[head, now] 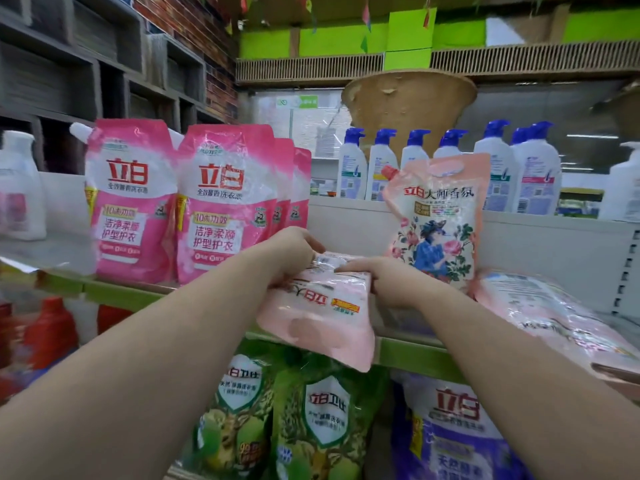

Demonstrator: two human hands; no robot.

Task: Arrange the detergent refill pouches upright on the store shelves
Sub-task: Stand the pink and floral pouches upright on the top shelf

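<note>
While the left hand [292, 252] and right hand [384, 284] clasp the flat pale-pink plastic refill pouch [318, 313] overhanging the green-edged shelf [408, 351], it could slip off if released.

Retail shop, laundry/toiletries aisle. Evidence: metal shelf [346, 216] w/ green edge strip [408, 351], perforated upright [625, 268] at right. Same product in multiples: pink pouches [221, 202] lined up facing out, green pouches [325, 420] and purple pouch [457, 434] on tier below, red bottles [52, 330] lower left. Row of identical white pump bottles [498, 171] w/ blue caps on far side of shelf. Bunting flags [366, 15] hung from ceiling, green wall panels [332, 41] in bkgd.
</note>
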